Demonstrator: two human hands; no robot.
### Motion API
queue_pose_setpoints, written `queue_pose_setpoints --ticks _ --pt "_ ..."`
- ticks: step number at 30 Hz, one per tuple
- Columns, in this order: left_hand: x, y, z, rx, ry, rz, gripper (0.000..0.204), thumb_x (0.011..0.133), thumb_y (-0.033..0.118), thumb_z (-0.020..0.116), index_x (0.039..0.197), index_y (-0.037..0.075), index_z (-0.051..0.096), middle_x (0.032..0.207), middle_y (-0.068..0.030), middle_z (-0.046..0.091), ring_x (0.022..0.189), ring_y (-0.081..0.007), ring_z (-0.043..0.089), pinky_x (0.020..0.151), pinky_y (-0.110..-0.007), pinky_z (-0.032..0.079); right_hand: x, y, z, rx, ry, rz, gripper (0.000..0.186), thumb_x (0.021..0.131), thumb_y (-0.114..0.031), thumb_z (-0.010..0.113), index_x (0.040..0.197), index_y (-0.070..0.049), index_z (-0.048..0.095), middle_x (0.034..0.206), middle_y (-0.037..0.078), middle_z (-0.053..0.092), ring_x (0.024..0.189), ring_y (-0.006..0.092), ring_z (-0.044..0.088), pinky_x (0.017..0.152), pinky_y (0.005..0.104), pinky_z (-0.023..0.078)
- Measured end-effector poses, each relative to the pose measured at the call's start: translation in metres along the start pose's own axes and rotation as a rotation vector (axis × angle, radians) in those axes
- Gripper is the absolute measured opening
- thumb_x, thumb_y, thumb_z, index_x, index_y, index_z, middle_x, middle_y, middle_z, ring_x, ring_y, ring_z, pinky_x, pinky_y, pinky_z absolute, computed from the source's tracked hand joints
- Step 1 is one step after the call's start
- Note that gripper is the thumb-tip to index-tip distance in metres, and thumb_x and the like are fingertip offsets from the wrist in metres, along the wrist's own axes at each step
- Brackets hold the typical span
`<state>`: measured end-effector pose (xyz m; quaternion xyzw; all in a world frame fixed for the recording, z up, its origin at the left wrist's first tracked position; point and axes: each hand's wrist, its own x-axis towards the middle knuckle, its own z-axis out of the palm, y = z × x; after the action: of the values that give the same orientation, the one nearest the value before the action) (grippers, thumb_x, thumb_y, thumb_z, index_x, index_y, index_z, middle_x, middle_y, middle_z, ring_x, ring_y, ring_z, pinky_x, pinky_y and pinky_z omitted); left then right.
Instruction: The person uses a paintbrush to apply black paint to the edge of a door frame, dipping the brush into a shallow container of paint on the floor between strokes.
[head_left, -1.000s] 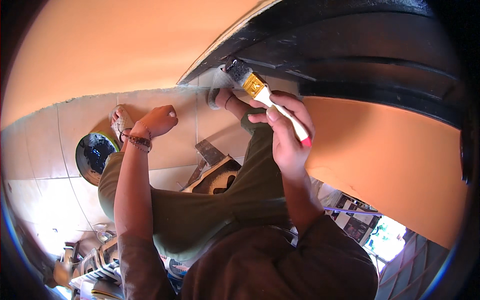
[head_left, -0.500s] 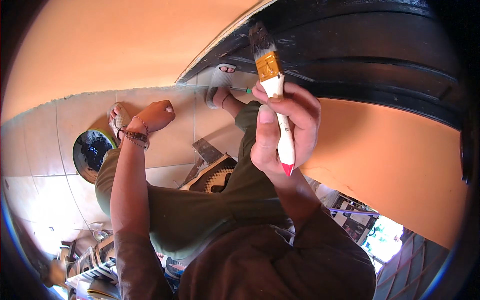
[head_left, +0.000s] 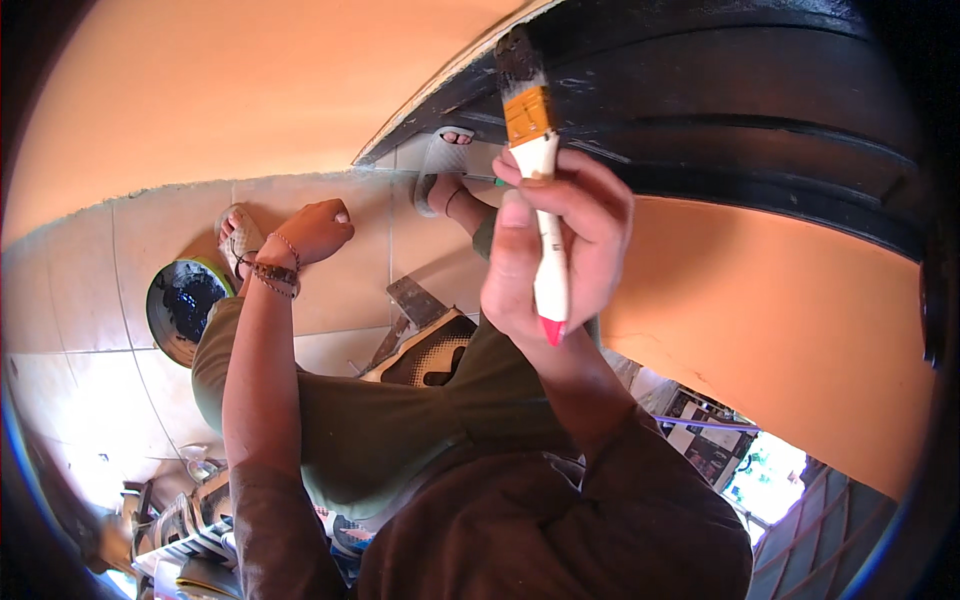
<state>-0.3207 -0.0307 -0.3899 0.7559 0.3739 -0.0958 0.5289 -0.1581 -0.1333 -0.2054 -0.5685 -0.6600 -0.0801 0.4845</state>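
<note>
My right hand grips a paintbrush by its white, red-tipped handle, fingers wrapped round it. The brush points up and away, its gold ferrule topped by bristles coated in dark paint. Those bristles overlap the black panelled surface near its left edge; whether they touch it I cannot tell. My left hand is curled into a loose fist over the tiles, bracelets at the wrist, with nothing seen in it. Left of that forearm, a round can of black paint stands beside my left foot.
An orange wall borders the black surface, and another orange stretch lies to the right. On the tiled floor between my legs is a low stool-like object. Assorted household things crowd the lower left.
My right hand has shifted slightly left and up with the paintbrush, whose handle now stands more upright. The left hand has barely moved.
</note>
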Motion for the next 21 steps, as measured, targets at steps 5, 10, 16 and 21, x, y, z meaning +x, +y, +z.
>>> queue_pose_setpoints --ticks 5,10,16,21 --pt "0.002 0.000 -0.002 0.006 -0.022 -0.020 0.033 0.082 0.024 0.045 0.098 -0.001 0.060 0.102 -0.0231 0.062 0.101 -0.0374 0.057 0.089 -0.041 0.044 -0.019 0.009 0.004 -0.185 -0.147 0.035 0.019 0.085 -0.004 0.056 0.101 0.003 0.050 0.106 0.020 0.049 0.083 0.0217 0.059 0.074 0.0327 0.052" --pt "0.001 0.002 -0.001 0.007 -0.013 0.001 0.033 0.082 0.025 0.046 0.097 -0.001 0.060 0.101 -0.0233 0.062 0.101 -0.0374 0.057 0.088 -0.041 0.044 -0.016 0.000 0.015 0.103 0.165 0.128 0.026 0.070 0.007 0.060 0.094 -0.001 0.057 0.095 0.018 0.058 0.082 0.0255 0.058 0.071 0.0317 0.048" --pt "0.003 -0.001 0.000 0.002 0.015 0.026 0.032 0.081 0.024 0.046 0.096 -0.001 0.059 0.099 -0.0228 0.063 0.099 -0.0382 0.058 0.087 -0.042 0.044 -0.032 0.014 0.018 -0.057 -0.034 0.109 0.017 0.080 0.001 0.058 0.096 0.001 0.053 0.098 0.016 0.054 0.087 0.0196 0.058 0.079 0.0300 0.049" --pt "-0.002 0.006 -0.002 -0.002 0.037 0.016 0.032 0.081 0.024 0.046 0.096 -0.001 0.059 0.098 -0.0231 0.063 0.097 -0.0392 0.058 0.086 -0.042 0.045 -0.028 0.006 0.012 0.070 0.041 0.072 0.021 0.084 -0.003 0.057 0.102 0.002 0.046 0.104 0.020 0.049 0.088 0.0248 0.060 0.078 0.0357 0.052"
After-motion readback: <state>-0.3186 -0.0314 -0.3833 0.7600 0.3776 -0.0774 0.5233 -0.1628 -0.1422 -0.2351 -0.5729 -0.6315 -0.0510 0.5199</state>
